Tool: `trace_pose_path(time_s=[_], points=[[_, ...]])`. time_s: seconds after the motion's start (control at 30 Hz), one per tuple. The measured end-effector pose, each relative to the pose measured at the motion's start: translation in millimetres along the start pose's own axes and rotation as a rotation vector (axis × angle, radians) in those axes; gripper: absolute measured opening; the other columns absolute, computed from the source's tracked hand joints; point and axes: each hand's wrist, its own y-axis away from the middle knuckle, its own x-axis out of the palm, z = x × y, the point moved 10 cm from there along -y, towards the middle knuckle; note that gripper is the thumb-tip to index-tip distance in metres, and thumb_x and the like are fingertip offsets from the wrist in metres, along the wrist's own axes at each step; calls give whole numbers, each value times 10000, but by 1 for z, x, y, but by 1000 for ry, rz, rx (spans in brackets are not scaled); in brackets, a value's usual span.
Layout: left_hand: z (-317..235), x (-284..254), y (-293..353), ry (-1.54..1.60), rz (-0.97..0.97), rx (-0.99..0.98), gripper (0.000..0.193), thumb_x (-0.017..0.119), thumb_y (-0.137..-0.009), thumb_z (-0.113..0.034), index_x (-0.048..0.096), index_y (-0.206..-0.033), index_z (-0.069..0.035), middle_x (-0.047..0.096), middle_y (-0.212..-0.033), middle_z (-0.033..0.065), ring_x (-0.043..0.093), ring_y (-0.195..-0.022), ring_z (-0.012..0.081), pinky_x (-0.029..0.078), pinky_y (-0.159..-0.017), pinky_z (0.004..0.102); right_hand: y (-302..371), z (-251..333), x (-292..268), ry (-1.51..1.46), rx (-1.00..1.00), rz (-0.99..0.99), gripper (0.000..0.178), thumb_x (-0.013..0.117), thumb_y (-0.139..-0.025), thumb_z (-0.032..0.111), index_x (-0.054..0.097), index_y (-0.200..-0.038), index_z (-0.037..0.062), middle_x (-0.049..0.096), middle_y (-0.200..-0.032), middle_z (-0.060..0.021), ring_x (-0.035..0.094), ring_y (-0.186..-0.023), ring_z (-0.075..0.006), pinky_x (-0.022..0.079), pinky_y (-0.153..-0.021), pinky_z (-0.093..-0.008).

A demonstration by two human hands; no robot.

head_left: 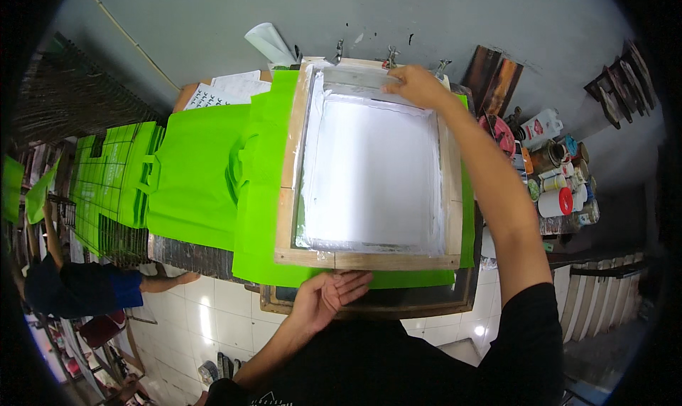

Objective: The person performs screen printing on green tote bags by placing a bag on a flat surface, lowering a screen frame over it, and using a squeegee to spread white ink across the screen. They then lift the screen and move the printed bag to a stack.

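Note:
A wooden-framed printing screen (283, 225) lies over bright green non-woven bags (259, 214); its mesh (373, 171) looks white, smeared with white ink around the border. At the far end of the frame, my right hand (419, 88) pinches a flat greyish strip that looks like a squeegee (348, 79), lying across the mesh. The far side of that grip is partly hidden. My left hand (332, 296) is turned palm up at the near wooden edge, fingers extended and apart, with the fingertips close under or against the frame. Nothing shows in its palm.
Metal clamps (392, 56) stand behind the screen. More green bags (192, 171) lie to the left, beside a wire rack (106, 186). Jars and bottles (554, 200) crowd a shelf at the right. Another person (85, 285) handles green bags at the far left.

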Motion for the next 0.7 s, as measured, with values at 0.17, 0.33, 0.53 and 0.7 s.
trace_pose_path(time_s=[0.17, 0.33, 0.53, 0.7], points=[[7, 11, 6, -195, 284, -273, 506, 512, -1024, -292, 515, -1397, 49, 623, -1346, 254, 661, -1189, 351, 523, -1037, 465, -35, -29, -10, -25, 19, -24, 536, 742, -869, 498, 741, -1142, 37, 735, -901, -203, 694, -876, -381, 535, -811, -439], [-123, 91, -65, -831, 164, 342, 358, 600, -1014, -173, 604, -1313, 22, 698, -1229, 173, 692, -1061, 221, 542, -932, 367, -19, -20, 2, 338, 175, -177, 661, 647, -853, 677, 748, -1160, 100, 755, -927, -174, 728, -894, -335, 550, -778, -440], [-284, 205, -139, -1817, -88, 1460, 400, 734, -874, -172, 675, -1244, -33, 688, -1233, 191, 640, -1153, 357, 494, -988, 421, -4, 5, 10, 264, 95, -211, 725, 634, -809, 759, 767, -1048, 88, 738, -767, -153, 730, -755, -349, 556, -689, -474], [-288, 188, -178, -2026, -204, 1021, 297, 784, -821, -229, 778, -1052, -42, 737, -932, 233, 710, -885, 393, 548, -840, 458, 28, 14, 13, 291, 108, -121, 676, 620, -839, 720, 766, -940, 68, 744, -801, -155, 728, -771, -338, 552, -702, -463]])
